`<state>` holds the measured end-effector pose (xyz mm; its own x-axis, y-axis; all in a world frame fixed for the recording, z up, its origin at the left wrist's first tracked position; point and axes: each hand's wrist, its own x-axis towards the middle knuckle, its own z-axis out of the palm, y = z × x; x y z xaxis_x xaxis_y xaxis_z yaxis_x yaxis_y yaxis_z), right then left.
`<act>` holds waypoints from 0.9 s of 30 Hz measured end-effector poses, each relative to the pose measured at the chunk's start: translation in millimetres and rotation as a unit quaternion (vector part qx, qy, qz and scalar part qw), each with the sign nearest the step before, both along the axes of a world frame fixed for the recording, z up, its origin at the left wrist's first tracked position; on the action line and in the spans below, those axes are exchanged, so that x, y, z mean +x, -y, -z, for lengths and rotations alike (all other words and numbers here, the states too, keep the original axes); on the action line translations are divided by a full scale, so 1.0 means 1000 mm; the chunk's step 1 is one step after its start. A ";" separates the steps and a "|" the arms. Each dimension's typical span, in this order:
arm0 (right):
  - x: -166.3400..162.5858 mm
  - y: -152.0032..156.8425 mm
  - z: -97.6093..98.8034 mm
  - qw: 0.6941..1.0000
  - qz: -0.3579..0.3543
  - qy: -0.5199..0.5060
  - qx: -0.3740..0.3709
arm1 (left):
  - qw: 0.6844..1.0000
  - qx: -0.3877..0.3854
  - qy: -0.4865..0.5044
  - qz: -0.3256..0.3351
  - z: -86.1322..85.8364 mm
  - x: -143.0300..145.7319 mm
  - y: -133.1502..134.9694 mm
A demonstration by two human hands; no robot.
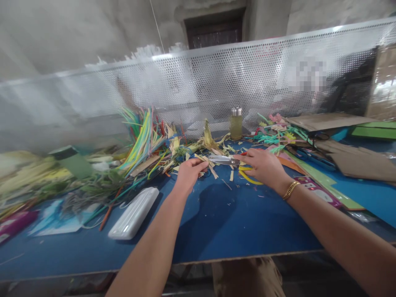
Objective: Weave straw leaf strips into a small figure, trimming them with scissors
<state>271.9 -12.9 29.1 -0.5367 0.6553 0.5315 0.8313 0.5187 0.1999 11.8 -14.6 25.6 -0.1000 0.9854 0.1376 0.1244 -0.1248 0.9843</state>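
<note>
My right hand [264, 167] is wrapped around a pair of scissors [222, 159]. Their metal blades point left, and a yellow handle loop [247, 176] shows below the fingers. Close to the blade tips, my left hand [192, 175] has thumb and fingers pinched together. What lies in that pinch is too small and blurred to name. Pale dry strips [213, 170] lie around the blade tips, and small cut bits [232, 176] are scattered on the blue tabletop [222, 222]. A gold bracelet [291, 190] circles my right wrist.
Bundled coloured stems [144, 142] and tangled fibres fill the left side. A white case [134, 213] lies near my left forearm. Behind stand a jar [236, 123] and a perforated metal screen [216, 82]. Cardboard sheets [365, 161] and a purple-pink object [323, 192] are at right.
</note>
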 end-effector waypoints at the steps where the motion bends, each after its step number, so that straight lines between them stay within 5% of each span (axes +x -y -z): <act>1: 0.000 0.000 0.000 1.000 0.003 -0.003 0.001 | 1.000 0.000 0.004 0.001 0.000 0.000 0.000; 14: -0.002 -0.001 0.005 1.000 0.000 -0.027 -0.008 | 0.999 -0.007 0.030 -0.011 -0.002 0.000 0.001; 19: -0.003 0.003 0.001 0.995 0.014 -0.096 0.020 | 0.992 -0.036 0.119 -0.020 -0.004 0.001 0.001; 27: -0.003 0.005 -0.001 0.998 0.013 -0.039 0.049 | 0.972 -0.086 0.216 -0.025 -0.007 -0.001 0.002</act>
